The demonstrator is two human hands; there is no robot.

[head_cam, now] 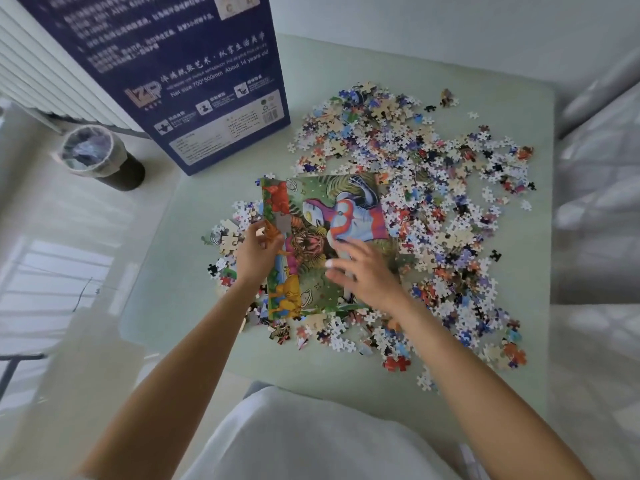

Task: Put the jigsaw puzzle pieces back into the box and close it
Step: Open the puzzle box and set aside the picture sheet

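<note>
Head view: my left grip [258, 249] pinches poster sheet [322, 237], right grip [360, 268] spread flat on it; pieces [433, 188] unboxed, nxt lift sheet twd box [194, 81].

Both forearms come up bare from the near edge, no sleeves showing. The left hand [257, 252] wears no rings or watch, and the right hand [363, 271] shows pale polished fingernails. Near centre, a white garment [298, 441] covers the person's body.

upright box [194, 81] blocks far left; pieces [433, 209] crowd table [180, 271].
</note>
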